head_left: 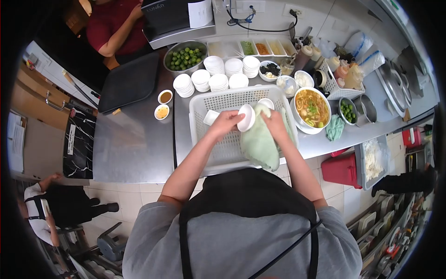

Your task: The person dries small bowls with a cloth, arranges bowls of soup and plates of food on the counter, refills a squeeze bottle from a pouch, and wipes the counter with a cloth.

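Observation:
Over a white perforated basket (198, 109), my left hand (225, 123) grips a small white bowl (246, 117), tilted on its side. My right hand (275, 124) is closed on a pale green cloth (258, 145), which hangs down over the basket's front and touches the bowl's right side. Inside the basket lie a white dish (211, 117) to the left and another round white dish (266, 103) behind the cloth. Stacks of small white dishes (219, 83) stand just beyond the basket's far rim.
A full soup bowl (311, 108) stands right of the basket, near a crumpled green cloth (335, 127). Two sauce cups (161, 111) sit on the left counter beside a black tray (130, 83). Limes fill a metal bowl (186, 58) behind. Other people stand at the far left and back.

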The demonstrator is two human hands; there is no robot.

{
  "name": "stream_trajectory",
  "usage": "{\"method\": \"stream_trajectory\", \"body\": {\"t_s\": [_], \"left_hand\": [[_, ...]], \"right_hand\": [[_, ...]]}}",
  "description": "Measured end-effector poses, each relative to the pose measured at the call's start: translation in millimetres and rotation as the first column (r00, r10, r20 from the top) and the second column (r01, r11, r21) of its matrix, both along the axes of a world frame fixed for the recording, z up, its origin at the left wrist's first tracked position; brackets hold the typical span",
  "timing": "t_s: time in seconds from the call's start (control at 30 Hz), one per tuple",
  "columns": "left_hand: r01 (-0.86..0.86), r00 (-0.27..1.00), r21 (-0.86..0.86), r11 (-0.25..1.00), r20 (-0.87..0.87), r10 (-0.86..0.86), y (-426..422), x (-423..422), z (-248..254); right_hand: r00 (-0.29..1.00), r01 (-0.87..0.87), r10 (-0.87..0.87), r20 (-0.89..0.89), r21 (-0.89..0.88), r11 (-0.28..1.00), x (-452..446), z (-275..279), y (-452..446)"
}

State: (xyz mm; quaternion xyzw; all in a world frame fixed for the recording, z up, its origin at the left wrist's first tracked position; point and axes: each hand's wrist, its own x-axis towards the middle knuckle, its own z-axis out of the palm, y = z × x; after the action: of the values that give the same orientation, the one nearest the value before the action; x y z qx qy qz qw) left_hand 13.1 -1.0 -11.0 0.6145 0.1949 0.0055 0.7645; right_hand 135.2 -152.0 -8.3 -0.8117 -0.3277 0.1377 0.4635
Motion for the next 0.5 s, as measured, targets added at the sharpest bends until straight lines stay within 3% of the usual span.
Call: {"method": "stream_trajectory", "body": {"t_s": [0.03,0.07,0.13,0.17,0.2,0.27,0.33,0.4,0.47,0.5], "left_hand": [[0.022,1.000,-0.050,0.999,-0.003,-0.022,3.6,1.1,3.1],[0.045,0.999,-0.097,0.994,-0.004,-0.045,6.8,3.3,7.0],[0.064,0.998,-0.121,0.991,-0.008,-0.066,9.2,9.8,13.9],[0.100,0.995,-0.122,0.988,0.004,-0.100,10.2,15.2,17.0],[0.135,0.991,-0.122,0.983,0.016,-0.134,12.2,22.0,18.6],[0.185,0.982,-0.120,0.975,0.043,-0.181,22.0,42.3,15.5],[0.180,0.983,0.291,0.939,-0.019,-0.183,40.1,64.9,26.7],[0.042,0.995,0.709,0.704,0.033,-0.093,80.2,96.6,17.1],[-0.026,0.999,0.898,0.440,0.007,0.045,113.1,127.2,28.5],[-0.017,0.994,0.930,0.366,-0.023,0.105,125.9,141.7,31.8]], "right_hand": [[0.982,0.071,-0.095,-0.163,-0.147,0.987,0.0,17.1,-5.1],[0.980,0.079,-0.104,-0.168,-0.148,0.986,3.7,15.0,-10.2],[0.805,0.311,-0.205,-0.557,0.103,0.945,4.8,22.6,-18.5],[0.678,0.358,-0.103,-0.728,0.204,0.911,-0.6,36.5,-26.2],[0.674,0.367,-0.111,-0.731,0.201,0.908,-1.5,42.6,-31.5],[0.699,0.419,-0.046,-0.714,0.356,0.835,2.4,46.2,-43.9],[0.719,0.441,-0.068,-0.692,0.377,0.815,15.6,40.5,-68.5],[0.797,0.371,-0.054,-0.601,0.416,0.830,20.6,49.7,-101.7],[0.805,0.372,-0.027,-0.593,0.468,0.802,24.3,58.2,-129.3],[0.821,0.356,-0.026,-0.570,0.476,0.804,27.2,60.0,-140.5]]}}
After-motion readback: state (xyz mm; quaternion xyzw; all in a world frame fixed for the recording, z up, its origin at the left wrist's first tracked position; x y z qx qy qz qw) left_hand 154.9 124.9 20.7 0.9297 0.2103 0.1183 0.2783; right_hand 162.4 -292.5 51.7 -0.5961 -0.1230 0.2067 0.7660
